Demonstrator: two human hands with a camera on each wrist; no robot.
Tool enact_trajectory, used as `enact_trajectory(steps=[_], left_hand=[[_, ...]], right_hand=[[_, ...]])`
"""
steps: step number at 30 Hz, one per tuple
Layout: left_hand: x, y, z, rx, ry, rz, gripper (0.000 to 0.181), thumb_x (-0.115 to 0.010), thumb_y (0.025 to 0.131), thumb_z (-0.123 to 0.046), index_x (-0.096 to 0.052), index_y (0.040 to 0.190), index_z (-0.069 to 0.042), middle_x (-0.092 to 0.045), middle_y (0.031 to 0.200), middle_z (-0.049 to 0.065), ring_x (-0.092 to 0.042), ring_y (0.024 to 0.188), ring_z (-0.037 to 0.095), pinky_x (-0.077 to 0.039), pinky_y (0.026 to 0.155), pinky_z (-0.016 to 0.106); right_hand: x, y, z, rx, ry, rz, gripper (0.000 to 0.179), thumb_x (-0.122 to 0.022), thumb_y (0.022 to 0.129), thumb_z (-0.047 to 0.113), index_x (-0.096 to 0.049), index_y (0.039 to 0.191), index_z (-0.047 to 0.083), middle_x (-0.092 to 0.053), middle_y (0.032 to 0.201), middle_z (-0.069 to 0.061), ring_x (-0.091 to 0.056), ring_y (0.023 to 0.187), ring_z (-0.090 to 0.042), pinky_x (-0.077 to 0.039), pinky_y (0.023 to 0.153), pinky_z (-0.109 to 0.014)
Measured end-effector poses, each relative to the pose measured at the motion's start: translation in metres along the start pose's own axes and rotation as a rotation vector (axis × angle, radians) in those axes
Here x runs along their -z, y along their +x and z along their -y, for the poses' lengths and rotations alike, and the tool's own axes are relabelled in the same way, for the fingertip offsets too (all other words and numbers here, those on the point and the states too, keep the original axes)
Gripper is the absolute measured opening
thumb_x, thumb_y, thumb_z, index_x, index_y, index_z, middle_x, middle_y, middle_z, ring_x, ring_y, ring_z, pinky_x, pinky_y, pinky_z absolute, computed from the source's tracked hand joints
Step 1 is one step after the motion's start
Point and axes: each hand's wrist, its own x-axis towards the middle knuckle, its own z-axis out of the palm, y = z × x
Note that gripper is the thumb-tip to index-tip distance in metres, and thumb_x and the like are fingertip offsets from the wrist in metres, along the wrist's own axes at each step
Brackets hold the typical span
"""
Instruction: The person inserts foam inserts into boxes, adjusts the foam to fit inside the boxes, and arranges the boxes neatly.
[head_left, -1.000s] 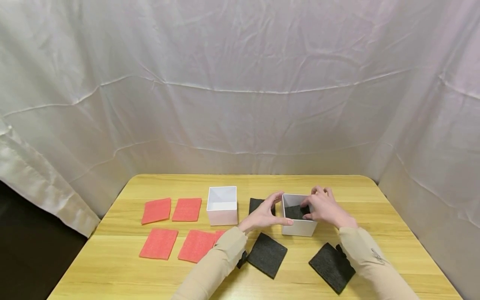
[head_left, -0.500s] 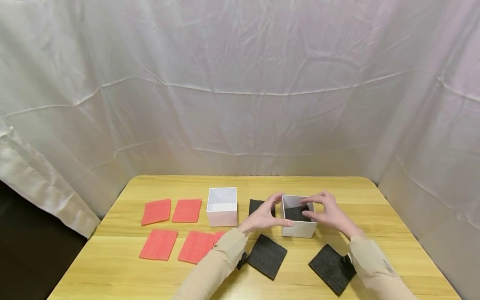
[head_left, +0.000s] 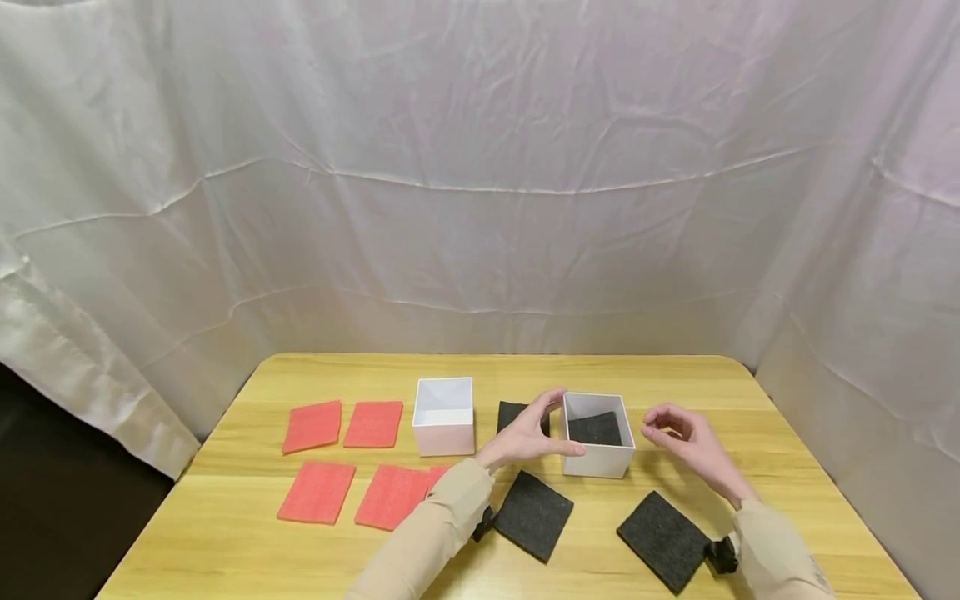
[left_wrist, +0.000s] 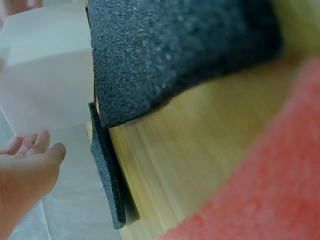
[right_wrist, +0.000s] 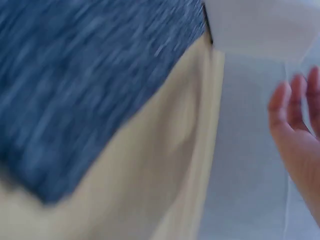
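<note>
My left hand (head_left: 528, 437) holds the right-hand white box (head_left: 606, 461) by its left side, thumb at the front wall and fingertips by the back left corner. Inside that box lies a black square foam-like pad (head_left: 596, 428), somewhat tilted. To the right of the box, my right hand (head_left: 692, 446) is in the air with fingers loosely bent and nothing in them. In the left wrist view, fingertips (left_wrist: 41, 141) touch the box's edge. The right wrist view is blurred; there the right hand (right_wrist: 300, 135) is apart from the box.
A second white box (head_left: 444, 440) stands to the left. Several red square pads (head_left: 317, 492) lie at the left. Black pads lie behind the left hand (head_left: 513, 413), in front of the boxes (head_left: 534, 515) and near the right forearm (head_left: 663, 540). A curtain (head_left: 480, 250) hangs behind the table.
My right hand has let go of the black pad and drawn out of the box, to the right. The pad stays inside. My left hand has kept its place at the box.
</note>
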Motion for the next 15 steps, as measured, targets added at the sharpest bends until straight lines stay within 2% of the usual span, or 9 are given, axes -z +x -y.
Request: enact_trajectory(steps=[4,9,12,15], left_hand=[[0.000,-0.001,0.000,0.005,-0.004,0.002,0.096,-0.082,0.083,-0.033,-0.026,0.159,-0.021,-0.033,0.164,0.004,-0.032,0.152,0.023,-0.030,0.124,0.047],[0.000,0.000,-0.001,0.004,-0.003,0.006,0.096,-0.081,0.084,-0.034,-0.025,0.160,-0.020,-0.032,0.165,0.004,-0.031,0.153,0.023,-0.029,0.124,0.048],[0.000,0.000,-0.001,0.000,0.005,0.011,0.096,-0.081,0.084,-0.035,-0.024,0.160,-0.019,-0.032,0.165,0.004,-0.031,0.153,0.024,-0.030,0.123,0.049],[0.001,0.000,-0.001,-0.001,0.007,0.010,0.096,-0.081,0.084,-0.035,-0.025,0.160,-0.020,-0.032,0.165,0.004,-0.031,0.153,0.024,-0.030,0.123,0.050]], right_hand=[[0.011,-0.008,-0.009,-0.073,0.031,0.185,0.019,-0.062,0.097,0.002,-0.058,0.109,-0.012,-0.070,0.097,-0.001,-0.066,0.087,-0.007,-0.056,0.076,-0.023],[0.022,-0.012,-0.017,-0.158,0.153,0.449,0.030,-0.059,0.098,0.002,-0.053,0.116,-0.021,-0.072,0.103,-0.013,-0.069,0.087,-0.011,-0.059,0.076,-0.029],[0.026,-0.013,-0.019,-0.197,0.180,0.565,0.030,-0.060,0.097,0.002,-0.057,0.120,-0.018,-0.073,0.108,-0.010,-0.066,0.088,-0.004,-0.057,0.077,-0.024],[0.028,-0.013,-0.020,-0.210,0.165,0.619,0.031,-0.063,0.096,0.003,-0.061,0.121,-0.014,-0.072,0.102,-0.003,-0.061,0.081,-0.001,-0.053,0.072,-0.022]])
